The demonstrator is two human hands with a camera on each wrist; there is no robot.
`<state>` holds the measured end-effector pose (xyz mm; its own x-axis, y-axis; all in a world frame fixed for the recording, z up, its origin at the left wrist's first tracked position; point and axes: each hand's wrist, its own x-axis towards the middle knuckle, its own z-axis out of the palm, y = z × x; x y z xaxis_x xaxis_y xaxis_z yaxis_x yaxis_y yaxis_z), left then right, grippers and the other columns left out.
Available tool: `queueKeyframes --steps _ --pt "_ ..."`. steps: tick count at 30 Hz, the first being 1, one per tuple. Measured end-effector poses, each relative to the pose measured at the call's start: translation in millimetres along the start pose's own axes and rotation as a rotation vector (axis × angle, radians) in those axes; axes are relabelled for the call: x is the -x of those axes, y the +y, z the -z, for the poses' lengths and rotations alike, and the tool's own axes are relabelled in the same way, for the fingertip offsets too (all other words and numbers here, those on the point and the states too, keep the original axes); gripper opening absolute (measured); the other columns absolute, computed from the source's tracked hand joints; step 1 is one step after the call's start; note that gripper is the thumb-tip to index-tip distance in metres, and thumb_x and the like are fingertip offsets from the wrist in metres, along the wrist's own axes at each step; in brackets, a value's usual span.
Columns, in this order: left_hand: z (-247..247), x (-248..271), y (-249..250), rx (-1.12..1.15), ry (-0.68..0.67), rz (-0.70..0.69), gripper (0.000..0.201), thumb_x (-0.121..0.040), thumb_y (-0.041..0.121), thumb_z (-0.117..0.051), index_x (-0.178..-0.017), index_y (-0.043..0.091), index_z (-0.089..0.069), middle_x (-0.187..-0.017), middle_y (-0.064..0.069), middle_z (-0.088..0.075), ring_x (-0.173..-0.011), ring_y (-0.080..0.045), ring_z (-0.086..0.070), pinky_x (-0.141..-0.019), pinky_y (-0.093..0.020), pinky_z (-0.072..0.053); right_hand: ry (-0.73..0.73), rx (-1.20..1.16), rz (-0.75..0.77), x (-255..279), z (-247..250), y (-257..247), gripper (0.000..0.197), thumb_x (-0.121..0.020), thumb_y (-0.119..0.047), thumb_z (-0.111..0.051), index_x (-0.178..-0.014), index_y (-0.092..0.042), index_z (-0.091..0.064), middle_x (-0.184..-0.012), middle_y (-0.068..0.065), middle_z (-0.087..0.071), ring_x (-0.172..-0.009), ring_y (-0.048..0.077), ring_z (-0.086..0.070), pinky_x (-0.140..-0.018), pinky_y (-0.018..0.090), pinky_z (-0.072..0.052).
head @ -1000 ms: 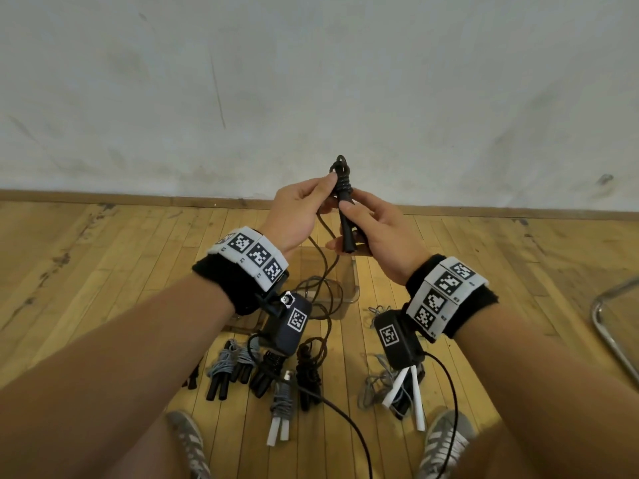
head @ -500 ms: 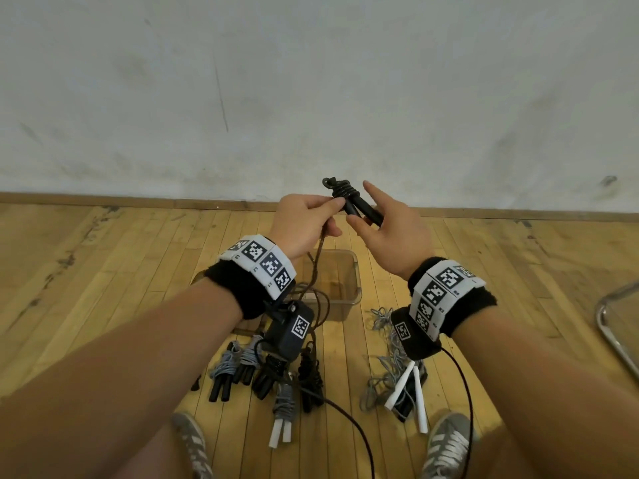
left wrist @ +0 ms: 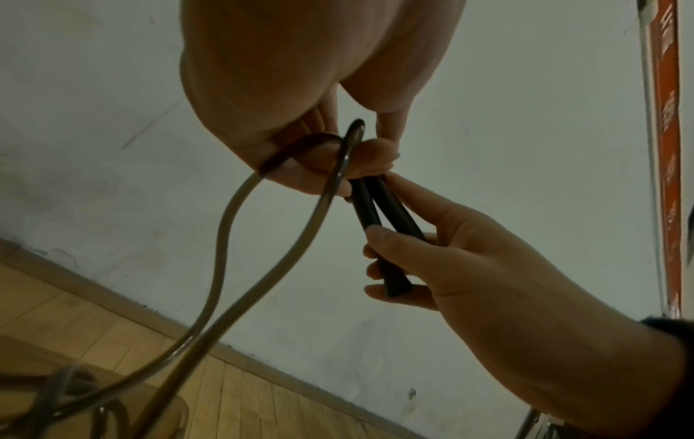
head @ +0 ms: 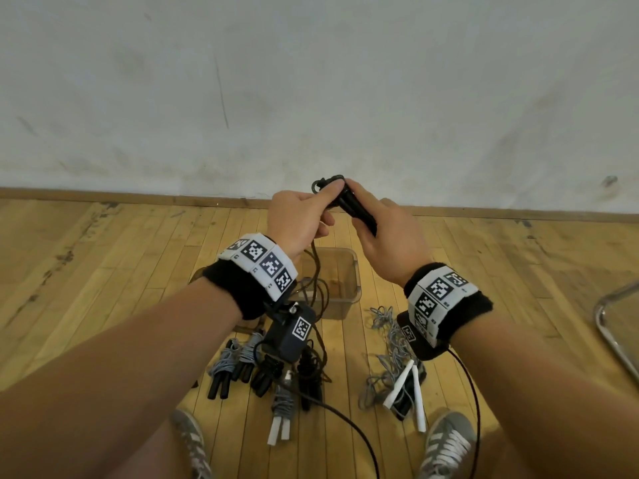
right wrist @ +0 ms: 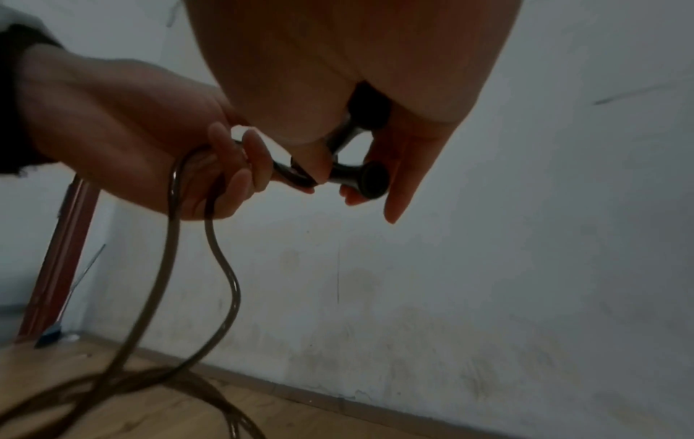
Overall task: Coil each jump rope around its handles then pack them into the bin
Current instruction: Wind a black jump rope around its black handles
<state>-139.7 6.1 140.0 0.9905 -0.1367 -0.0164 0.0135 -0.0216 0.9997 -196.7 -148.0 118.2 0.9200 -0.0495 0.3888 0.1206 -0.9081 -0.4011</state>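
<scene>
Wood floor (head: 103, 271) vs. a scuffed white wall, clear bin (head: 340, 271) on the boards w/ coiled ropes (head: 249, 361) just in front of it and a loose grey rope (head: 387, 344) to its right. Right hand (head: 387, 243) has its grip closed round the paired black handles (head: 356, 210), held up above the bin; left hand (head: 301, 219) pinches the dark rope (left wrist: 225, 237) at the handles' top end, slack hanging toward the floor. Step looks like early coiling, only a few turns on; next move prob. calls for keeping handles together and feeding rope round under tension, else turns slip off.
</scene>
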Motion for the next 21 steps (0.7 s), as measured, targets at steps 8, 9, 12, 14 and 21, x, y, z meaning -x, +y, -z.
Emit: queueKeyframes --steps 8,9,12,14,21 --pt "-1 3 -2 0.1 0.061 0.169 0.048 -0.081 0.052 -0.081 -0.085 0.005 -0.074 -0.063 -0.005 -0.069 -0.047 -0.011 -0.058 -0.051 -0.023 -0.05 -0.077 -0.141 0.053 5 -6 -11 0.053 -0.108 -0.029 -0.038 -0.158 -0.038 -0.026 -0.1 -0.003 -0.048 -0.091 0.011 -0.044 -0.073 0.026 -0.037" --pt "0 2 -2 0.104 0.071 0.172 0.046 -0.081 0.05 -0.082 -0.082 0.006 -0.073 -0.062 -0.004 -0.068 -0.047 -0.011 -0.057 -0.05 -0.023 -0.05 -0.072 -0.145 0.059 5 -5 -13 0.053 -0.108 -0.027 -0.038 -0.159 -0.036 -0.026 -0.099 -0.002 -0.047 -0.089 0.011 -0.043 -0.073 0.025 -0.038" --pt "3 -1 0 0.118 0.049 0.187 0.039 -0.083 0.046 -0.082 -0.078 0.008 -0.071 -0.062 -0.003 -0.065 -0.046 -0.011 -0.055 -0.053 -0.025 -0.05 -0.085 -0.166 0.005 5 -6 -16 0.058 -0.109 -0.026 -0.036 -0.162 -0.024 -0.015 -0.097 0.0 -0.047 -0.079 0.004 -0.043 -0.065 0.014 -0.033" --pt "5 -4 2 0.135 0.023 0.194 0.036 -0.086 0.042 -0.08 -0.082 0.007 -0.072 -0.064 -0.003 -0.064 -0.046 -0.01 -0.053 -0.054 -0.025 -0.052 -0.085 -0.253 -0.051 4 -6 -18 0.063 -0.108 -0.027 -0.04 -0.163 -0.019 -0.009 -0.099 0.002 -0.055 -0.078 0.004 -0.048 -0.064 0.015 -0.037" --pt "3 -8 5 0.16 -0.132 0.146 0.043 -0.099 0.032 -0.065 -0.111 -0.008 -0.071 -0.061 0.003 -0.061 -0.051 -0.01 -0.054 -0.059 -0.025 -0.053 -0.305 -0.975 -0.379 1 13 -20 0.049 -0.094 -0.03 -0.07 -0.139 -0.022 -0.053 -0.088 0.007 -0.075 -0.077 0.018 -0.069 -0.063 0.028 -0.053"
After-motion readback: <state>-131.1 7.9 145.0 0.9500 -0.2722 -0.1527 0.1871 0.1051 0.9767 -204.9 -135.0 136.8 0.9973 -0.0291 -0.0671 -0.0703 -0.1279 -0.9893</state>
